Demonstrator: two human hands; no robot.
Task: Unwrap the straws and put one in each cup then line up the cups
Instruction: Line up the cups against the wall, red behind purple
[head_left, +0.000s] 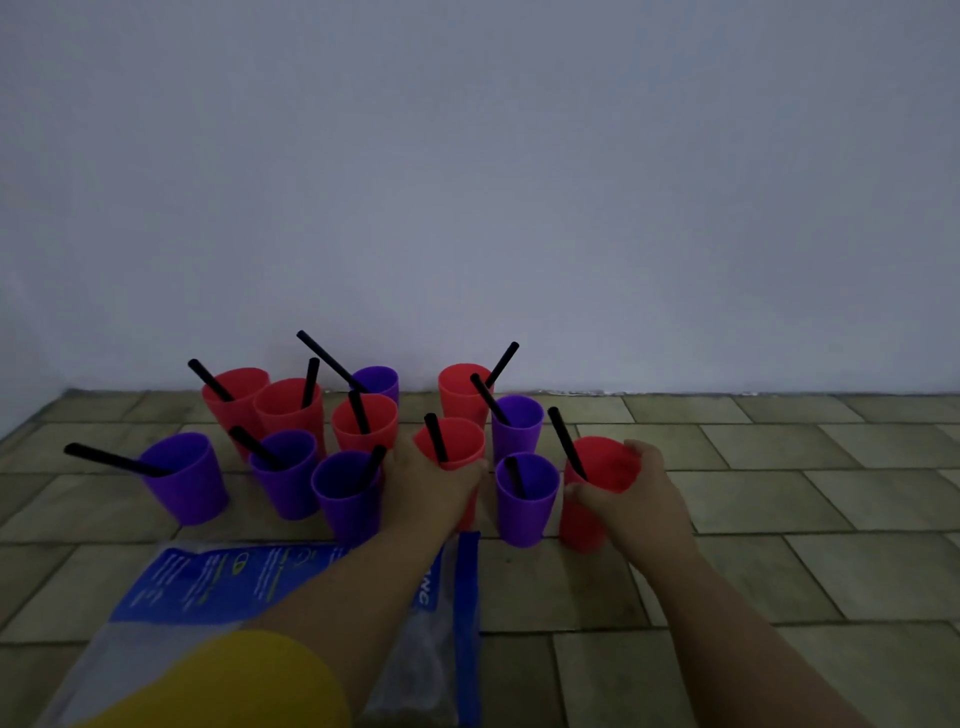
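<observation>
**Both hands on red cups; cluster not in a line**

Dim light. Tiled floor (753, 499), pale wall (519, 182) behind. Twelve cups (288, 415) stand upright on the floor in a loose cluster near the foot of the wall, six red and six purple. Each holds one black straw (117, 460) leaning on its rim (counted by eye; the back ones overlap).

The left hand (431, 483) grips the middle red cup (457, 441) from the near side, fingers (470, 467) curled round its wall just below the rim. A straw stands in it, leaning left.

The right hand (634, 499) grips the end red cup (602, 467) at the right edge of the cluster, with the thumb on the near wall and the other fingers hooked at the far rim. Its straw rises up and to the left.

Between the two held cups a purple cup (524, 504) stands on the floor, just beside the end red cup.

A blue plastic bag (234, 577) lies flat on the floor nearer the person, partly under the left forearm. A yellow sleeve (234, 686) shows at the lower left.
</observation>
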